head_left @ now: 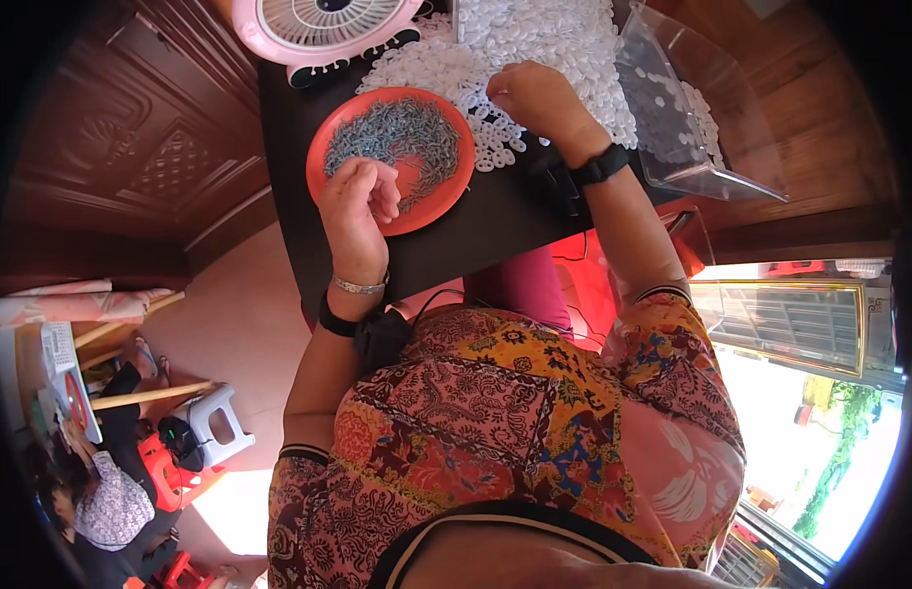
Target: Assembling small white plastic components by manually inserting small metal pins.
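Note:
My left hand [356, 206] is curled over the near edge of an orange-red plate [434, 208], its fingertips bent inward. A heap of small grey screw-like pieces [392, 128] fills much of that plate, with a bare patch near my fingers. Farther right, my right hand [536, 98] is at the near side of a big pile of white plastic pieces [559, 44], fingers drawn together. Several flat white ring-like pieces [493, 147] lie loose beside it. Whatever is between the fingers of either hand is too small or hidden to make out.
A pink fan [328, 29] stands at the table's far left. At the right, a clear plastic bin [711, 177] holds more white pieces. The dark table's [431, 260] near edge runs before me. At lower left, a person [112, 501] sits near a grey stool [220, 427].

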Available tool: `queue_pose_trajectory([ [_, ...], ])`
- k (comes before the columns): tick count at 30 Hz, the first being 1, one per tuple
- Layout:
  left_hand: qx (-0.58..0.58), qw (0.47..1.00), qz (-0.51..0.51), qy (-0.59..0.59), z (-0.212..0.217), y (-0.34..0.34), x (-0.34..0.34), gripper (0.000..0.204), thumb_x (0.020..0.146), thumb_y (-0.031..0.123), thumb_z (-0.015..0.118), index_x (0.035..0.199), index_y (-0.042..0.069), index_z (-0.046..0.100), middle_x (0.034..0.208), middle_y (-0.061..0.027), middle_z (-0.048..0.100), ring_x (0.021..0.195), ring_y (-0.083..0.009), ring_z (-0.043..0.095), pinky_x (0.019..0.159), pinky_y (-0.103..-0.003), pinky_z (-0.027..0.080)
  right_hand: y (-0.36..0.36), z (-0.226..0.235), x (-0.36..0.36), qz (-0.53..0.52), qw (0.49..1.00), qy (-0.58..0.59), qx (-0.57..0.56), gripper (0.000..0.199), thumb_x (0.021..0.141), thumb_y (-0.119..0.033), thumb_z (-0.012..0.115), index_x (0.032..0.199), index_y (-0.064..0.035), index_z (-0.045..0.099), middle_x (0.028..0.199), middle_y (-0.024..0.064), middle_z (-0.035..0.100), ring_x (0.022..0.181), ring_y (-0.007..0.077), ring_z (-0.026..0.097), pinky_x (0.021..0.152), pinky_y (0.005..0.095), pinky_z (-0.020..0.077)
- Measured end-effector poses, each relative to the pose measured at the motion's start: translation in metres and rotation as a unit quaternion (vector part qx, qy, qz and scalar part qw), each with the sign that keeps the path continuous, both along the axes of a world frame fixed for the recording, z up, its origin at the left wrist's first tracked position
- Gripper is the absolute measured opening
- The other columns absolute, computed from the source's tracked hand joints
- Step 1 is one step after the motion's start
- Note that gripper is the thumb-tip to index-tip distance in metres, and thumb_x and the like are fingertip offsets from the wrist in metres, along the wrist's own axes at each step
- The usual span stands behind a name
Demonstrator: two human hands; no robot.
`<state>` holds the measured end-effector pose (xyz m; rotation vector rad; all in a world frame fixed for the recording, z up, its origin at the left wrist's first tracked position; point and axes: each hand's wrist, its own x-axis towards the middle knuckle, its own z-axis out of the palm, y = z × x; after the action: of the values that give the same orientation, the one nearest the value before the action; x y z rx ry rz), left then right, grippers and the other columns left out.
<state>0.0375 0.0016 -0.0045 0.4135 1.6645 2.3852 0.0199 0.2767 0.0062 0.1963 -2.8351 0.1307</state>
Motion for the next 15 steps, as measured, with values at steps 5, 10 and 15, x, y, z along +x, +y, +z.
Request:
queue_pose_trajectory([
  [5,-0.006,1.000,-0.002,-0.008,0.001,0.000,0.000,0.027,0.091,0.021,0.043,0.078,0.002,0.056,0.061,-0.0028,0.051,0.050,-0.0087,0.044,0.046,-0.021,0.032,-0.005,-0.005,-0.006,-0.037,0.999,-0.028,-0.010,0.016,0.074,-0.018,0.054,0.078,-0.0119,0.068,0.077,0.0114,0.065,0.078,0.0315,0.062,0.069,0.0422,0.0499],
  [10,-0.013,1.000,0.000,-0.009,0.001,-0.001,0.000,0.026,0.090,0.022,0.043,0.078,0.002,0.056,0.061,-0.0029,0.051,0.050,-0.0087,0.044,0.046,-0.021,0.032,-0.016,0.008,-0.014,-0.076,0.991,-0.108,0.035,0.017,0.070,-0.016,0.055,0.077,-0.0082,0.068,0.081,0.0139,0.066,0.079,0.0329,0.063,0.070,0.0419,0.0509],
  [15,-0.002,1.000,-0.003,-0.012,0.001,0.001,0.000,0.026,0.090,0.022,0.044,0.077,0.002,0.056,0.060,-0.0028,0.051,0.050,-0.0088,0.044,0.046,-0.021,0.031,-0.010,0.002,-0.023,-0.077,0.988,-0.126,0.045,0.018,0.067,-0.016,0.057,0.076,-0.0050,0.067,0.080,0.0156,0.066,0.080,0.0333,0.064,0.069,0.0417,0.0511],
])
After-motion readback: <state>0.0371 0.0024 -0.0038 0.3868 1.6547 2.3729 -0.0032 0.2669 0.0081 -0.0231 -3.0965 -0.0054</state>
